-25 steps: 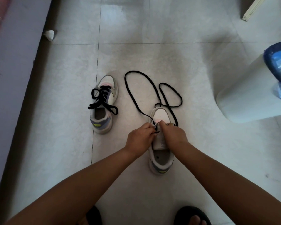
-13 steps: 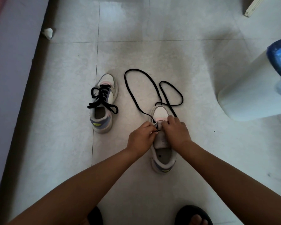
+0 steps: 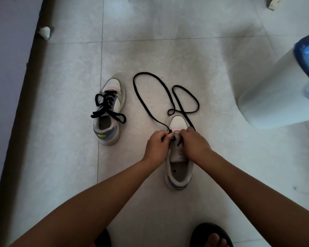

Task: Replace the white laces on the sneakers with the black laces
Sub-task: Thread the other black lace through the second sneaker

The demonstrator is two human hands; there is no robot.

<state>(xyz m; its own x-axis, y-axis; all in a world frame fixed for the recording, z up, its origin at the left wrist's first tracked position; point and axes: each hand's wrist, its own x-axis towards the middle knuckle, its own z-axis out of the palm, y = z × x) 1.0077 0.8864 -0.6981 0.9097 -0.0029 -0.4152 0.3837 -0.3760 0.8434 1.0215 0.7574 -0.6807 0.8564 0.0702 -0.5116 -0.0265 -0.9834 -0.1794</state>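
Two pale sneakers stand on the tiled floor. The left sneaker (image 3: 109,111) is laced with a black lace (image 3: 106,107). The right sneaker (image 3: 178,163) sits under my hands, toe pointing away. A long black lace (image 3: 150,107) trails from its front eyelets in two loops over the floor. My left hand (image 3: 157,146) pinches the lace at the sneaker's left eyelets. My right hand (image 3: 196,145) pinches a short black lace end over the tongue. The lower eyelets are hidden by my fingers.
A white bin (image 3: 278,97) with a blue liner stands at the right. A dark wall base runs down the left, with a crumpled white scrap (image 3: 44,32) beside it. My feet in black sandals (image 3: 210,235) are at the bottom edge.
Both hands stay on the right sneaker's front eyelets, with only small finger shifts. The far lace loop has slid a little. The view has drifted slightly.
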